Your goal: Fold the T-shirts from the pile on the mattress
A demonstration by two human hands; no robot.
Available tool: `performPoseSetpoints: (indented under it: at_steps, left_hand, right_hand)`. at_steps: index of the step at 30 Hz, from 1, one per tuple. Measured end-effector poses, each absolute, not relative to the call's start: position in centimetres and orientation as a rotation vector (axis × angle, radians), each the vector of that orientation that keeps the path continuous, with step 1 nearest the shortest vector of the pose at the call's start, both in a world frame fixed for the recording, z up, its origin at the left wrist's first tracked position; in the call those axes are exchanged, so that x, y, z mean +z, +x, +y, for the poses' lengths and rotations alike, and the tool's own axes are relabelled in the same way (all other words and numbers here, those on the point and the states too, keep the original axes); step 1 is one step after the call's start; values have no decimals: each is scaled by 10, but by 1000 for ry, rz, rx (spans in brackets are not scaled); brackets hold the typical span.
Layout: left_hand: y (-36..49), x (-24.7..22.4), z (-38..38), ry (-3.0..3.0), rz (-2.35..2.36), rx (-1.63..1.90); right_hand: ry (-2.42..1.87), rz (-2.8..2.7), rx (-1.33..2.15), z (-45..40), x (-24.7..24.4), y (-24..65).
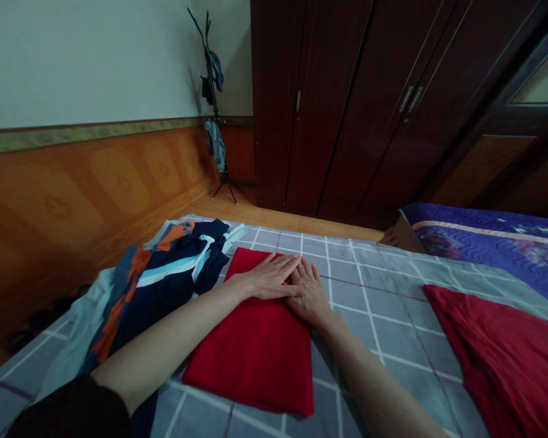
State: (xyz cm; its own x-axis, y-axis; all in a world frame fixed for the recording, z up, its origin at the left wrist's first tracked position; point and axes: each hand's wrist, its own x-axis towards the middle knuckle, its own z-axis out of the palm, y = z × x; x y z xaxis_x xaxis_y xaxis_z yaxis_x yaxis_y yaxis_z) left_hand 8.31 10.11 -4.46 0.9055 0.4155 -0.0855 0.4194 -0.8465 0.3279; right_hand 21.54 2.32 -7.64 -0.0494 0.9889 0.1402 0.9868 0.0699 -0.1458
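A folded red garment lies flat in front of me on a grey bed sheet with white grid lines. My left hand rests flat on its upper part, fingers stretched out to the right. Beside it, my right hand lies flat over the garment's upper right edge, fingers pointing away from me. The fingers of both hands meet and partly overlap near the far right corner. Neither hand grips anything. What kind of garment it is cannot be made out from the fold.
Striped navy, orange and white clothes lie in a heap on the left. Another red cloth is spread at the right. Beyond the bed are a dark wooden wardrobe, a coat stand and a purple patterned mattress.
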Motion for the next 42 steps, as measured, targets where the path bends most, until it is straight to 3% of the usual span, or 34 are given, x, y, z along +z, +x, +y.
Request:
performPoseSetpoints:
  at_steps: [10, 20, 29, 42]
  left_hand:
    - [99, -67, 105, 2728, 858, 105]
    - [38, -70, 123, 2844, 1278, -25]
    - [36, -70, 49, 2957, 1140, 91]
    - [-18, -62, 16, 2891, 1321, 13]
  right_hand:
    - [-1991, -2076, 92, 24, -80, 214]
    - [-1978, -2018, 100, 24, -82, 216]
    - [-1834, -2125, 42, 10, -72, 197]
    - [-1812, -2146, 5, -2, -68, 177]
